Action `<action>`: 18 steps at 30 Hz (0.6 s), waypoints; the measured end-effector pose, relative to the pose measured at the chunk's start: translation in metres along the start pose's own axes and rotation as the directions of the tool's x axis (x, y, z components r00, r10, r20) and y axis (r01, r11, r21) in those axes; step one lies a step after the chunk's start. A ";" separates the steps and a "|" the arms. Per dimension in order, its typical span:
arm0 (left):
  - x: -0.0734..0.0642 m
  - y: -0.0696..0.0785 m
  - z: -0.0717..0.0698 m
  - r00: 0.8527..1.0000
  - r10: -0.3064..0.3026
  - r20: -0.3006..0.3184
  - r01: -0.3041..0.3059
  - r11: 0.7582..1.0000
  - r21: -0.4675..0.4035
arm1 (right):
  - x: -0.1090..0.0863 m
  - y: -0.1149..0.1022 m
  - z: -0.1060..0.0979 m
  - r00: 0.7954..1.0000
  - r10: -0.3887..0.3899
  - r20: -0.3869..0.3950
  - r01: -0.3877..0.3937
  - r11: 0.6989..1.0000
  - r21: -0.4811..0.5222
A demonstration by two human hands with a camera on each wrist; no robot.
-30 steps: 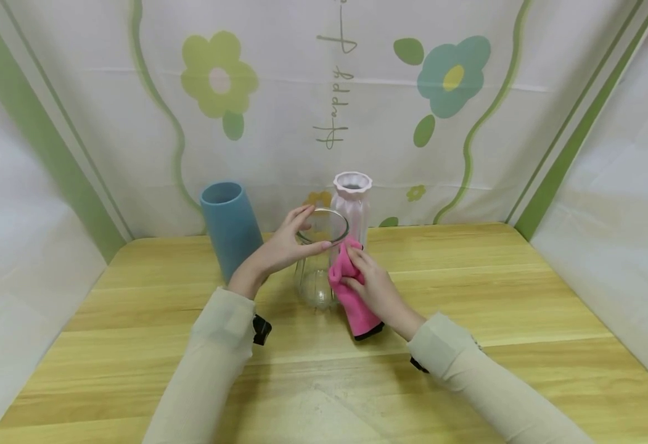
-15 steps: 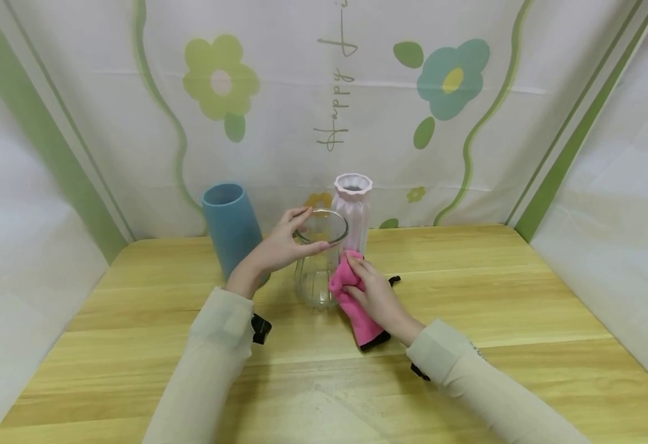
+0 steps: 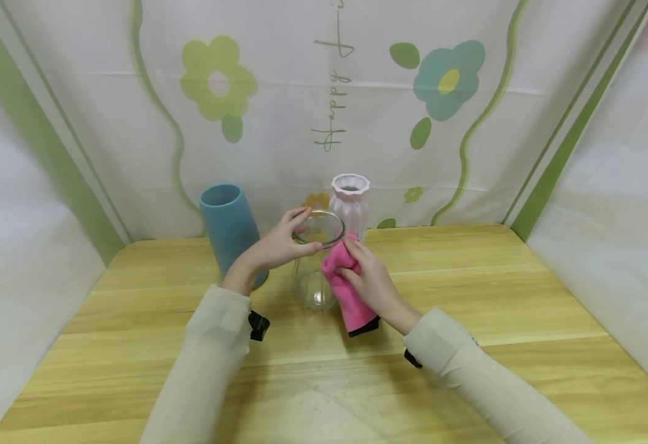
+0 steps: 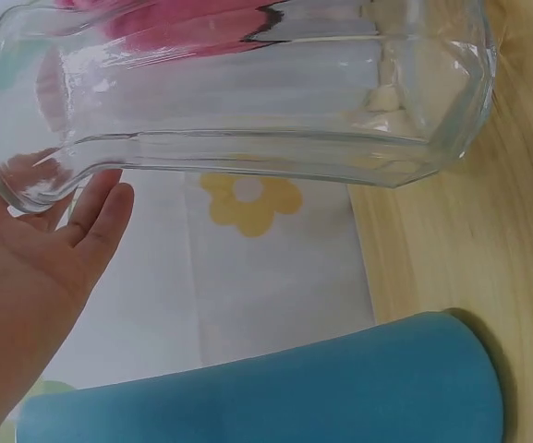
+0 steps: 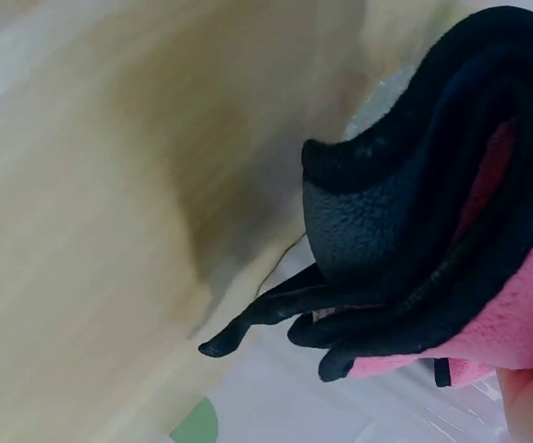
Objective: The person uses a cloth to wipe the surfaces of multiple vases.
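A clear glass vase (image 3: 314,285) stands upright on the table in the head view. My left hand (image 3: 280,244) holds it at the rim, with the thumb on the near side and the fingers round the far left. The left wrist view shows the glass vase (image 4: 275,111) side-on, with the left hand (image 4: 26,268) at its mouth. My right hand (image 3: 378,285) pinches a folded pink cloth (image 3: 352,305) against the vase's right side. In the right wrist view the cloth (image 5: 529,300) has black-edged folds that hide most of the glass.
A blue vase (image 3: 229,225) stands to the left, just behind the left forearm. Behind the glass stands a pale pink vase (image 3: 351,209) with a scalloped rim. The wooden table (image 3: 501,283) ends at a floral curtain (image 3: 279,154) at the back.
The right hand and the pink cloth slid down the glass vase's side, then back up. The left hand stays at the rim and the vase keeps its place.
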State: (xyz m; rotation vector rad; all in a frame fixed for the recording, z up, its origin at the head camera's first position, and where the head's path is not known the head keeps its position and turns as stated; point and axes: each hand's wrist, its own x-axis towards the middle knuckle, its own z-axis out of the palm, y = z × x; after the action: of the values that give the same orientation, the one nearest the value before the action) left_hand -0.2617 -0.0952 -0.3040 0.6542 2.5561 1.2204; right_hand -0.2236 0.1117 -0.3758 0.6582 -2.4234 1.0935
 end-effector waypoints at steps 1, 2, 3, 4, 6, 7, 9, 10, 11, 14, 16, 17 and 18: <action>0.000 -0.001 0.000 1.000 0.004 0.004 -0.004 1.000 -0.001 | 0.000 -0.001 0.000 1.000 0.004 -0.004 -0.004 1.000 0.004; 0.001 -0.001 0.000 1.000 0.011 0.007 -0.011 1.000 -0.004 | 0.000 -0.002 -0.001 1.000 0.007 -0.005 -0.007 1.000 0.004; 0.001 -0.002 0.001 1.000 0.017 0.008 -0.017 1.000 -0.006 | 0.000 -0.002 -0.001 1.000 0.008 -0.004 -0.008 1.000 0.000; 0.002 -0.003 0.001 1.000 0.023 0.008 -0.023 1.000 -0.009 | 0.000 -0.002 0.000 1.000 0.005 -0.003 -0.005 1.000 -0.004; 0.003 -0.004 0.002 0.999 0.035 0.005 -0.035 0.999 -0.017 | -0.001 -0.001 0.001 1.000 -0.006 0.002 0.006 1.000 -0.014; 0.003 -0.005 0.002 0.999 0.039 0.002 -0.039 0.999 -0.022 | -0.002 0.000 0.002 1.000 -0.012 0.008 0.012 1.000 -0.022; 0.003 -0.006 0.004 1.000 0.028 -0.011 -0.028 0.999 -0.029 | -0.004 0.003 0.004 0.999 -0.016 0.028 0.017 0.999 -0.033; 0.003 -0.007 0.004 1.000 0.019 -0.017 -0.019 0.999 -0.031 | -0.006 0.004 0.005 0.999 -0.014 0.041 0.015 0.999 -0.035; 0.004 -0.007 0.005 1.000 0.007 -0.025 -0.008 1.000 -0.030 | -0.007 0.006 0.006 0.999 -0.009 0.053 0.011 0.999 -0.035; 0.004 -0.008 0.007 0.999 -0.022 -0.050 0.021 1.000 -0.021 | -0.011 0.010 0.008 0.996 0.020 0.092 -0.017 0.999 -0.033; 0.003 -0.008 0.008 0.998 -0.023 -0.062 0.022 0.999 -0.028 | -0.014 0.013 0.008 0.990 0.050 0.130 -0.044 0.998 -0.049; 0.003 -0.008 0.009 0.998 -0.024 -0.066 0.022 0.999 -0.035 | -0.015 0.014 0.009 0.986 0.072 0.151 -0.062 0.996 -0.065; 0.003 -0.008 0.009 0.997 -0.022 -0.070 0.019 0.999 -0.044 | -0.017 0.015 0.009 0.980 0.097 0.175 -0.084 0.993 -0.082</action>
State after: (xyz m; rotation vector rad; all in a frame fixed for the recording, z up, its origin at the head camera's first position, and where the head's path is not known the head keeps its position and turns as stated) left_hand -0.2628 -0.0923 -0.3159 0.5841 2.5783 1.3109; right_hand -0.2203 0.1176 -0.3995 0.6522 -2.6567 1.0116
